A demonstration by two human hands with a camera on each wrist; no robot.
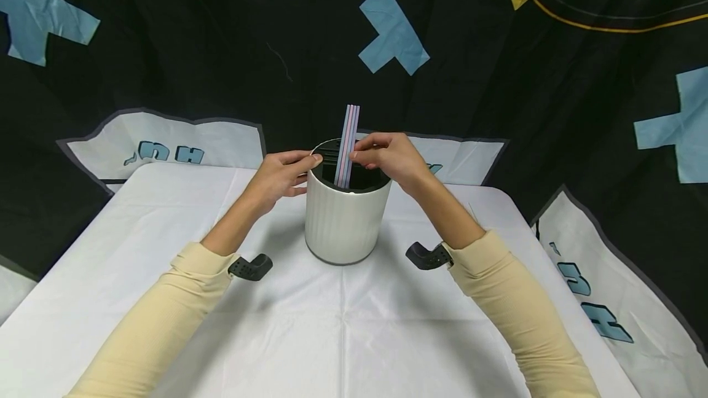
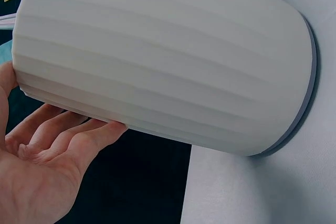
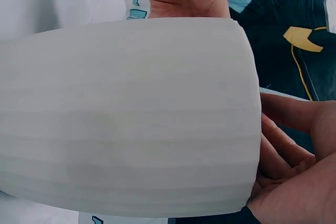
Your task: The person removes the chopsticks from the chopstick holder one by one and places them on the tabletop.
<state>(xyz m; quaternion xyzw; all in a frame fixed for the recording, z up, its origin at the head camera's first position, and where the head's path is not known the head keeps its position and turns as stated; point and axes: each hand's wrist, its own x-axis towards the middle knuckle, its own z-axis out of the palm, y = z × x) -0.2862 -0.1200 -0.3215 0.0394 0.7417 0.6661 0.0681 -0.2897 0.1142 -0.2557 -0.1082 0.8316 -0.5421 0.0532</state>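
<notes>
A white ribbed round container (image 1: 345, 226) with a dark inside and a grey base edge stands upright on the table. At its left rim my left hand (image 1: 273, 180) grips it, thumb over the edge and fingers against the outer wall; the left wrist view shows these fingers (image 2: 107, 132) along the side. My right hand (image 1: 389, 155) is above the right rim and pinches a bundle of thin lilac and pink straws (image 1: 347, 140). The straws lean slightly, their lower ends inside the container. In the right wrist view the container wall (image 3: 126, 119) hides the right fingertips.
White cloth covers the table (image 1: 298, 330). Behind it hangs a black cloth (image 1: 221, 60) with blue and yellow shapes. Dark slats (image 1: 330, 155) show inside the container near the back rim. A black wrist device (image 1: 251, 267) sits at each cuff.
</notes>
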